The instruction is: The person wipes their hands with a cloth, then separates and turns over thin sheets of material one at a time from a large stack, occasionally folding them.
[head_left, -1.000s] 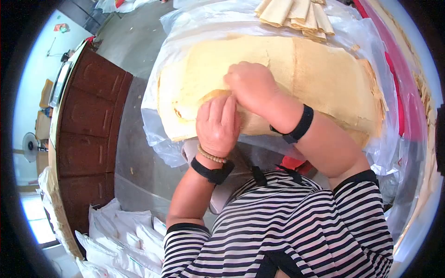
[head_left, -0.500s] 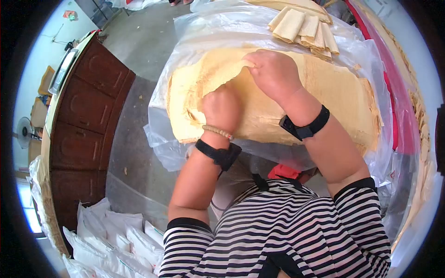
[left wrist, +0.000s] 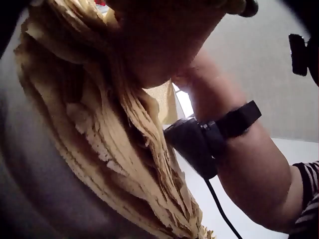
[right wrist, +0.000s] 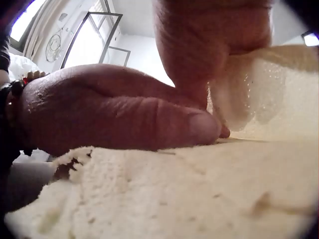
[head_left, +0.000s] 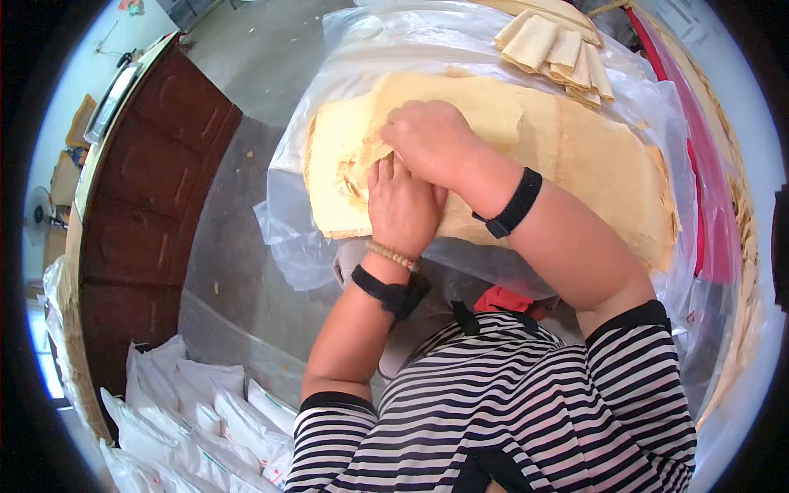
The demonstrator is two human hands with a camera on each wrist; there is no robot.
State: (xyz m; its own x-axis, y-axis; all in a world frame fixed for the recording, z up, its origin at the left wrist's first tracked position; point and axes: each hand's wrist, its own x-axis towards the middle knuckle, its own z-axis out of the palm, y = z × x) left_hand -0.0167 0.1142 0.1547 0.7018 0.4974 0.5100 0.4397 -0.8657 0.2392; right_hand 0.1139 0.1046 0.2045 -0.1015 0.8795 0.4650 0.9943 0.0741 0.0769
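Note:
A thick stack of thin pale-yellow sheets [head_left: 608, 181] lies before me, with layered ragged edges [left wrist: 129, 144] in the left wrist view. My left hand [head_left: 404, 205] rests on its near left part, fingers pointing away and fairly straight. The right wrist view shows the left thumb [right wrist: 164, 122] lying along the top surface. Crossing just beyond the left fingertips, my right hand [head_left: 431, 140] has curled fingers and pinches a sheet. Part of that thin translucent sheet [right wrist: 279, 94] stands raised beside the right hand in the right wrist view. Torn, crumpled bits [head_left: 355, 185] show left of the hands.
Clear plastic film [head_left: 288, 218] spreads under the stack. Folded yellow strips [head_left: 538, 45] lie at the back right. A dark wooden cabinet [head_left: 152, 181] stands at left, with white sacks [head_left: 214, 403] below it. Pink plastic [head_left: 713, 181] runs along the right side.
Half a second ago both hands were apart, lifting a sheet's edge. Since then the right hand has come left and nearer the left hand, whose curled fingers have straightened onto the stack.

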